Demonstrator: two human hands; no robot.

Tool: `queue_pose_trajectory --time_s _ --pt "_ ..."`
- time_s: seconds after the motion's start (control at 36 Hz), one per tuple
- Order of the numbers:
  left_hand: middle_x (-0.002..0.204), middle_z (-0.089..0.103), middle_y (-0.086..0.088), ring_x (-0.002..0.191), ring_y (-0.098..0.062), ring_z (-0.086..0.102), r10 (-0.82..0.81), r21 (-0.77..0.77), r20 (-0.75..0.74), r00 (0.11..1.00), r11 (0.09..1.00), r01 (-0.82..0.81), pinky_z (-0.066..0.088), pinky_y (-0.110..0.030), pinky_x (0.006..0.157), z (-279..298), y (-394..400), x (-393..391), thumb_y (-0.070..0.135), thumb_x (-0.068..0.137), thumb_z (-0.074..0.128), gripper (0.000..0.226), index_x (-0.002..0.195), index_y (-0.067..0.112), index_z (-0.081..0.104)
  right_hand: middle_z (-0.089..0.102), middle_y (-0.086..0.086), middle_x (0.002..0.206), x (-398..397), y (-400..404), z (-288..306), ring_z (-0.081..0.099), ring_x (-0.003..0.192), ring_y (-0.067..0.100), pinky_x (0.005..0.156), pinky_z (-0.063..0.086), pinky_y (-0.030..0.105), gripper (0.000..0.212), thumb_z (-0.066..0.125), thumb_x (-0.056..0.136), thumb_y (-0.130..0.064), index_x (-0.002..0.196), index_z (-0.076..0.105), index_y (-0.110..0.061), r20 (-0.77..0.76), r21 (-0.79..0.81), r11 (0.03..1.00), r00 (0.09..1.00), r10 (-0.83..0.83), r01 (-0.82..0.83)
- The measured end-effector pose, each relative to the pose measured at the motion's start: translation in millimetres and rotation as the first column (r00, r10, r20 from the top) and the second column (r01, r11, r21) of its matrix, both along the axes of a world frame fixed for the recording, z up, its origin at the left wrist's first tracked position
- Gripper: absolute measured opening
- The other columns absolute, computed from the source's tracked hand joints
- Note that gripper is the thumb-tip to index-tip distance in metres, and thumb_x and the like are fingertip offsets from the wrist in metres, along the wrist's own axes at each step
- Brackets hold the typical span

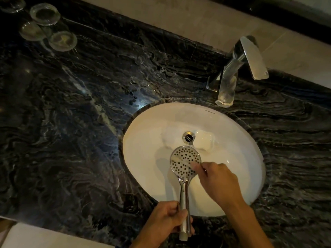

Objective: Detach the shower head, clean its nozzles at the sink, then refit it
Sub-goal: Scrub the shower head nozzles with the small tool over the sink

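Keep your left hand (170,219) clamped around the handle, holding the shower head (185,162) face-up over the sink (146,158) at 6 o'clock. Your right hand (218,179) pinches something blurred; rub every nozzle row.

Right hand (217,181) fingertips blur over the shower head (185,161) face, hiding whatever they hold. Left hand (169,221) covers part of the handle. 1 glass (11,3) is cut by the top edge; sink (143,140) lettering is illegible.
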State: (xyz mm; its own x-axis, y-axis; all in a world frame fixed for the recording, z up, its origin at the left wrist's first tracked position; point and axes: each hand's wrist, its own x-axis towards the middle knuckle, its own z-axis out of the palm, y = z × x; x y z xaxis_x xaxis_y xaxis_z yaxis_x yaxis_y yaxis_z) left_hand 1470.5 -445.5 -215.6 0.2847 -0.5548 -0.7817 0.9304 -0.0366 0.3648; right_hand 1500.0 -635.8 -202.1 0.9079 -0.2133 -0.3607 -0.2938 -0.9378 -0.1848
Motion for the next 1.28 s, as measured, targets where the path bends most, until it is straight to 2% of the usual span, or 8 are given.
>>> queue_pose_trajectory --time_s 0.14,0.31,0.44,0.72,0.92,1.08,1.19,1.28 --pt "0.083 0.068 -0.025 0.081 -0.037 0.067 0.012 -0.002 0.010 1.000 1.000 -0.012 0.056 -0.038 0.074 -1 1 0 0.006 0.095 0.061 0.019 0.103 -0.010 0.065 0.062 -0.005 0.070 -7 2 0 0.062 0.068 0.019 0.058 0.048 0.032 0.059 0.026 0.094 -0.073 0.073 0.055 -0.026 -0.060 -0.024 0.999 0.997 0.045 -0.046" --pt "0.082 0.072 -0.021 0.074 -0.033 0.071 0.004 -0.023 0.047 0.999 1.000 -0.003 0.057 -0.034 0.068 -5 1 -3 0.011 0.091 0.065 0.014 0.083 0.008 0.075 0.050 -0.011 0.054 18 -28 7 0.050 0.053 0.013 0.050 0.037 0.029 0.058 0.025 0.095 -0.067 0.057 0.042 -0.027 0.115 -0.082 0.994 0.992 -0.055 0.065" --pt "0.083 0.073 -0.021 0.078 -0.033 0.073 0.005 -0.037 0.014 1.000 0.999 -0.005 0.057 -0.034 0.070 -6 3 -4 0.014 0.092 0.064 0.015 0.085 0.008 0.076 0.061 -0.006 0.059 4 -21 -5 0.060 0.058 0.015 0.056 0.051 0.035 0.065 0.026 0.090 -0.072 0.065 0.059 -0.021 0.051 0.075 0.990 0.991 -0.122 0.118" --pt "0.086 0.069 -0.024 0.084 -0.037 0.067 0.016 -0.013 0.014 1.000 1.000 -0.016 0.056 -0.040 0.078 -4 1 -1 0.007 0.095 0.061 0.013 0.090 0.000 0.071 0.061 -0.005 0.058 -28 -18 -13 0.060 0.059 0.010 0.059 0.053 0.035 0.067 0.021 0.083 -0.080 0.062 0.054 -0.026 -0.030 0.161 0.985 0.998 -0.060 0.064" --pt "0.077 0.071 -0.018 0.072 -0.031 0.071 -0.008 -0.015 0.043 0.999 1.000 0.009 0.057 -0.034 0.067 -3 2 -3 0.003 0.097 0.057 0.015 0.089 -0.002 0.069 0.056 -0.012 0.055 1 -40 -4 0.054 0.055 0.004 0.048 0.031 0.024 0.057 0.028 0.088 -0.071 0.064 0.055 -0.027 0.141 0.107 0.980 0.974 -0.180 0.166" --pt "0.079 0.071 -0.019 0.079 -0.034 0.069 -0.011 -0.007 0.040 0.999 1.000 0.012 0.056 -0.037 0.075 -3 3 -3 0.003 0.097 0.056 0.014 0.098 -0.006 0.067 0.054 -0.006 0.050 -20 -28 -10 0.055 0.052 0.005 0.059 0.048 0.032 0.058 0.032 0.083 -0.072 0.059 0.056 -0.025 0.010 0.322 0.926 0.977 -0.211 0.197" --pt "0.082 0.072 -0.019 0.082 -0.034 0.069 -0.004 -0.001 0.036 0.999 1.000 0.004 0.056 -0.038 0.078 -5 2 -4 0.004 0.097 0.057 0.015 0.100 -0.003 0.069 0.059 -0.008 0.057 -43 -16 -15 0.058 0.061 0.006 0.067 0.051 0.033 0.061 0.025 0.082 -0.076 0.059 0.055 -0.028 -0.122 0.283 0.951 0.988 -0.096 0.128" --pt "0.087 0.072 -0.020 0.082 -0.034 0.070 -0.022 0.008 0.041 0.999 1.000 0.022 0.056 -0.039 0.077 -7 2 -4 0.005 0.097 0.057 0.015 0.099 0.001 0.072 0.056 -0.010 0.055 -44 -18 -14 0.056 0.060 0.005 0.059 0.045 0.029 0.063 0.020 0.081 -0.078 0.059 0.053 -0.029 -0.056 0.228 0.964 0.991 -0.125 0.134"
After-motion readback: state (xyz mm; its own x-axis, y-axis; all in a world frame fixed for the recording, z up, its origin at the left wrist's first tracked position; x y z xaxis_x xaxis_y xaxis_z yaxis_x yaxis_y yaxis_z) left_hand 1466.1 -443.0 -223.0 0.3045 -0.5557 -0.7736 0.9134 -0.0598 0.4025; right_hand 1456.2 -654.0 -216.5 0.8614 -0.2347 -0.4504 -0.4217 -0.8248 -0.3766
